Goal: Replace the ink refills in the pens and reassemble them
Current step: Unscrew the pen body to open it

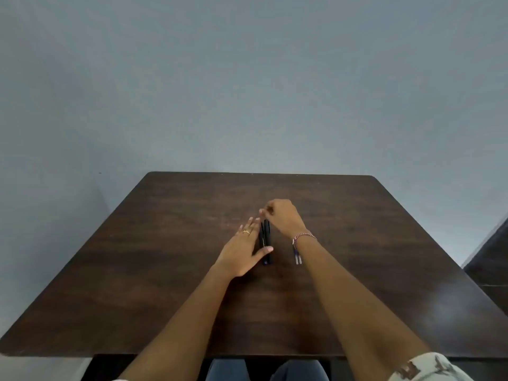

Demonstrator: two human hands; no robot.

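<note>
Fingers (248, 225) spread on left hand (242, 251), thumb across slim black pens (266, 235); right hand (280, 215) pinches their 12 o'clock end, where a jerk could roll them across the dark wooden surface (165, 270).

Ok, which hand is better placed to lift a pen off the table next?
Probably the right hand: its curled fingertips sit at the far end of the pens. The left hand lies flat beside them, thumb across, better for steadying.

Dark pens (266, 232), side by side, flat on the wooden table (165, 270), ends pointing away
</note>
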